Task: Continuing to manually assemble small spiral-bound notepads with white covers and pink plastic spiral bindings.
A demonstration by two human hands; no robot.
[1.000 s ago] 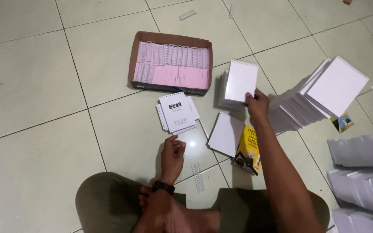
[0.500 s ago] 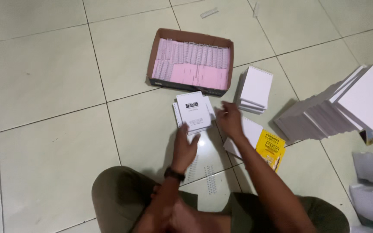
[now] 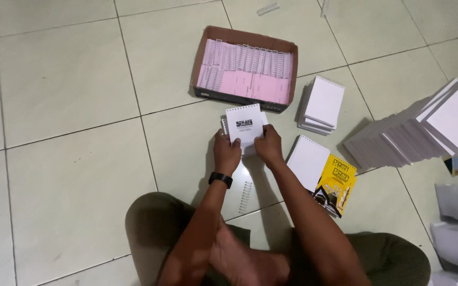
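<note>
Left hand (image 3: 226,153) and right hand (image 3: 269,146) each close a grip on the near edge of the white spiral notepad (image 3: 245,124), near side of the cardboard box (image 3: 245,99).

I sit on a tiled floor (image 3: 70,106), both my hands gripping a small white spiral notepad (image 3: 245,125); my left hand (image 3: 226,153) holds its lower left edge, my right hand (image 3: 269,145) its lower right. Just beyond the notepad lies a cardboard box (image 3: 242,98) of pink pads. Right of the notepad sit a white pad stack (image 3: 322,103) and a yellow cover (image 3: 336,182).
</note>
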